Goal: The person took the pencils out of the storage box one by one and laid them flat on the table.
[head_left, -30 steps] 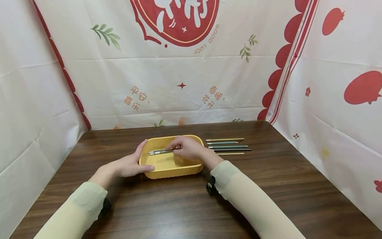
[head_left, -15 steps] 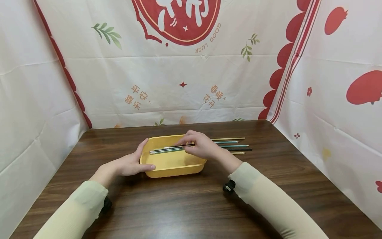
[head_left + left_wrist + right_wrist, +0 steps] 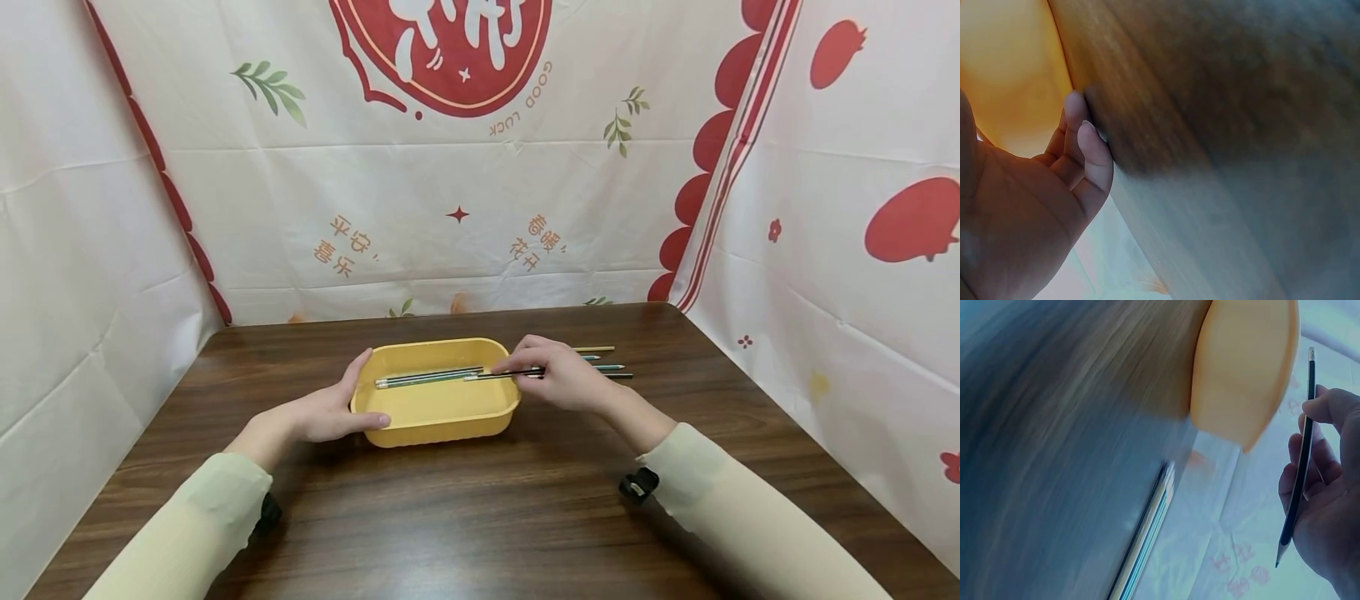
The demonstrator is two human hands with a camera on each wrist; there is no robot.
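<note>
My right hand [image 3: 558, 377] pinches a black pencil [image 3: 1300, 469] between thumb and fingers, over the right rim of a yellow plastic basket [image 3: 438, 435]. The pencil's eraser end points left across the basket; its sharpened tip shows in the right wrist view. At the basket's left end, my left hand [image 3: 330, 414] holds the wall, thumb over the front rim and fingers along the outside. A few pencils [image 3: 427, 379], dark and green, lie together on the basket floor, erasers to the left.
Several pencils [image 3: 613, 367] lie side by side on the brown wooden table [image 3: 450, 517] right of the basket, partly hidden by my right hand. A white printed cloth [image 3: 300, 183] hangs behind the table and at both sides.
My right hand has lifted the black pencil from the other pencils in the basket and carried it rightward to the right rim. My left hand has stayed on the basket.
</note>
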